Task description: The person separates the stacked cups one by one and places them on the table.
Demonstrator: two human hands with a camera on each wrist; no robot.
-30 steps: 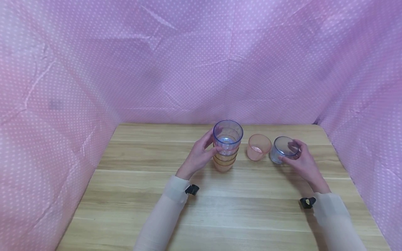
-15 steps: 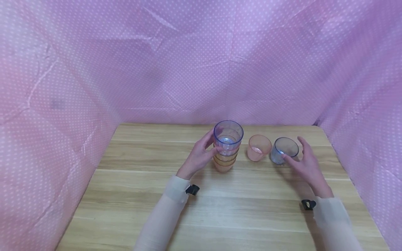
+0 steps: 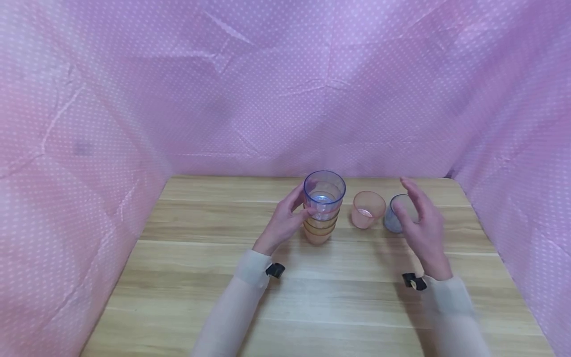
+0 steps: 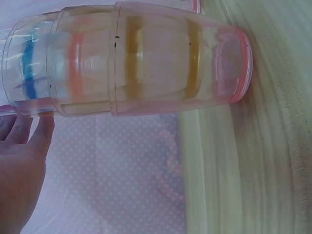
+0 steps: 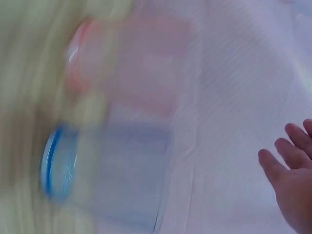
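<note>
My left hand (image 3: 287, 218) grips the upper part of a stack of clear plastic cups (image 3: 320, 230). A blue-rimmed cup (image 3: 324, 188) tops the stack, with pink and amber cups below it. In the left wrist view the stack (image 4: 161, 63) shows its pink base on the table, and fingers touch its upper end. My right hand (image 3: 421, 228) is raised with spread fingers, holding nothing, and overlaps a blue cup (image 3: 392, 220) in the head view. The right wrist view has that blue cup (image 5: 117, 170) apart from the hand (image 5: 292, 180). A pink cup (image 3: 368, 210) stands between stack and blue cup.
All the cups stand toward the back of a light wooden table (image 3: 339, 302). A pink polka-dot cloth (image 3: 285, 99) hangs behind the table and along both sides.
My right hand has let go of the blue cup, lifted and moved left over it. The blue cup stays beside the pink one. My left hand and the stack have hardly moved.
</note>
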